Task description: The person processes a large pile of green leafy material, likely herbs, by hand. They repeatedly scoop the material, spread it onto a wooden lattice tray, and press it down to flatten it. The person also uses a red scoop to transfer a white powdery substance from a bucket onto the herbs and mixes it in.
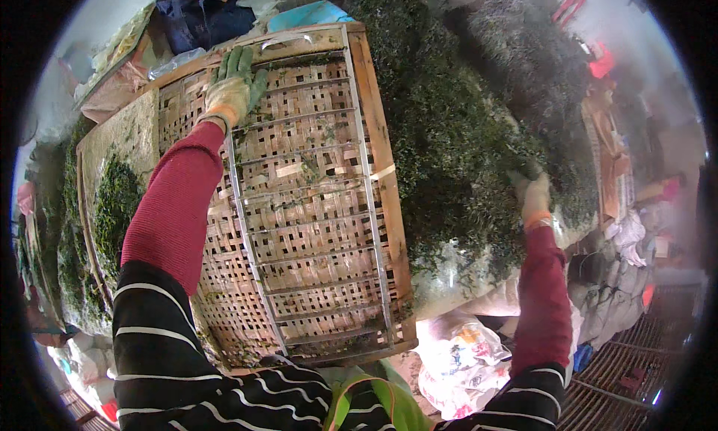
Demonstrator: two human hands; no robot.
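Note:
My left hand [231, 91], in a green and cream work glove, lies with its fingers stretched over the far part of a woven bamboo tray [303, 218] with a wooden frame and thin crossbars. Green scraps cling to the weave. To the right of the tray spreads a large heap of dark green chopped leaves [449, 167]. My right hand [533, 192], gloved too, rests at this heap's right side. Its fingers are blurred and partly hidden among the leaves, so their grip cannot be made out.
A smaller pile of green leaves [116, 206] lies left of the tray. Beyond the tray are a dark blue bag [205, 15] and a light blue object [308, 15]. White plastic bags [463, 363] sit below the heap. Slatted racking [622, 347] stands at lower right.

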